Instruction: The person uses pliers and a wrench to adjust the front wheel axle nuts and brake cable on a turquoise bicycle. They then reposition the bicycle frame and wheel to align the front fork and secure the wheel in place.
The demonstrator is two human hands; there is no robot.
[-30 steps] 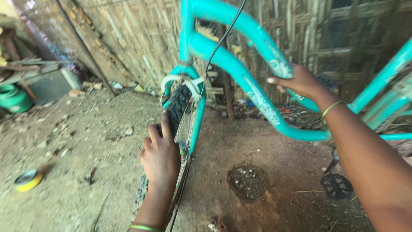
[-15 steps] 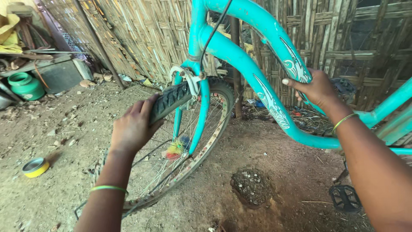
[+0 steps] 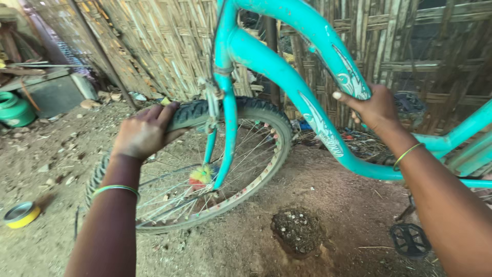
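Left hand [image 3: 145,132] clenched on the front tyre [image 3: 246,110]; right hand [image 3: 373,109] grasping the turquoise frame [image 3: 287,77], bike upright on dirt floor [image 3: 328,205]. Risk: wheel turns, fingers caught at fork [image 3: 225,133] or spokes.

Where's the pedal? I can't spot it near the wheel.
The pedal sits low on the right of the head view, under the right forearm, right of the dirt mound.
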